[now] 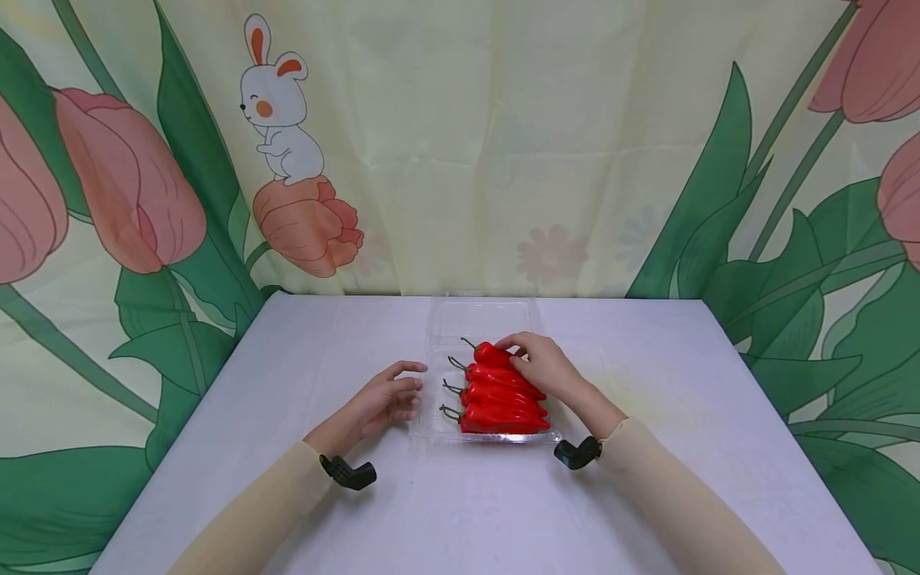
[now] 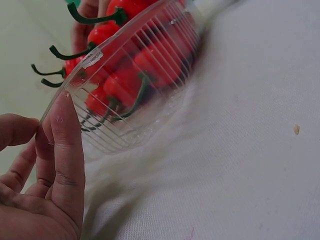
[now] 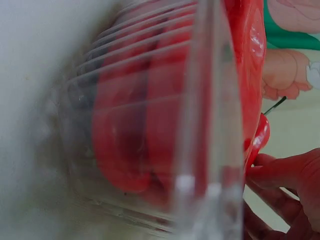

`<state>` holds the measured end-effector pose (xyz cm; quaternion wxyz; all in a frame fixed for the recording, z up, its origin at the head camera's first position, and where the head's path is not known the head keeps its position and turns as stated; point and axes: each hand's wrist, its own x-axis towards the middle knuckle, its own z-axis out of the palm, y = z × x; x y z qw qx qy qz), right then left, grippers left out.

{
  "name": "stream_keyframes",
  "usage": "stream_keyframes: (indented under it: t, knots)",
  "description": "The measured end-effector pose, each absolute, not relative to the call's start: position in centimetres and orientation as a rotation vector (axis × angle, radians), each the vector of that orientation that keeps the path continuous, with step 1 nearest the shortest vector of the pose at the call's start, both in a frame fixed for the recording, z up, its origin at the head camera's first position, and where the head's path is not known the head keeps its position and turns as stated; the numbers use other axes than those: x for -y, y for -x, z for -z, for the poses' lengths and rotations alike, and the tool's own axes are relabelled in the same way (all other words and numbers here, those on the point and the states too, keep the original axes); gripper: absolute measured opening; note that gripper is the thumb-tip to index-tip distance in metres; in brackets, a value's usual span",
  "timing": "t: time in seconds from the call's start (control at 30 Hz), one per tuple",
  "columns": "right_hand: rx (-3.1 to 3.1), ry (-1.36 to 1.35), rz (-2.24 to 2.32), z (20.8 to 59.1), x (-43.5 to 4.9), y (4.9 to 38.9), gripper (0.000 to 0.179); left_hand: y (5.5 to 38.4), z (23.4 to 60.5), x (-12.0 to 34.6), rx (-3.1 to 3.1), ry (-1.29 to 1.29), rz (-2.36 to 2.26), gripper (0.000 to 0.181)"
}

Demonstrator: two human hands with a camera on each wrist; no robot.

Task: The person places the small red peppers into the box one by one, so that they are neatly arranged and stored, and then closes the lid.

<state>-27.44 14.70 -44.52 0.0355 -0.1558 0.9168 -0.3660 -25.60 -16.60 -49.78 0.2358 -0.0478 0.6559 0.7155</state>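
A clear plastic clamshell box (image 1: 424, 427) is heaped with several glossy red peppers (image 1: 503, 419) with green stems pointing left. My right hand (image 1: 542, 363) pinches the rearmost pepper (image 1: 489, 354) on top of the heap; in the right wrist view, finger and thumb (image 3: 285, 175) meet at its red skin. At the box's left side is my left hand (image 1: 381, 403). In the left wrist view its thumb and fingers (image 2: 65, 150) hold the clear rim (image 2: 117, 37). More peppers (image 2: 157, 65) show through the ribbed wall.
The box's transparent lid (image 1: 483, 318) lies folded back toward the far table edge. A white cloth (image 1: 287, 383) covers the table. Behind it hangs a curtain (image 1: 446, 160) printed with tulips and a rabbit. A small beige crumb (image 2: 296, 129) lies on the cloth.
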Motion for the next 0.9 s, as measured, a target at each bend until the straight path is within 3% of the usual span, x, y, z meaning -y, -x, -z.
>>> stream_keyframes:
  t: [0.9]
  knots:
    - [-2.862,0.461,1.128,44.35,-15.29,27.61,0.031,26.13,49.54,16.88,-1.797,0.135,-1.931,0.038]
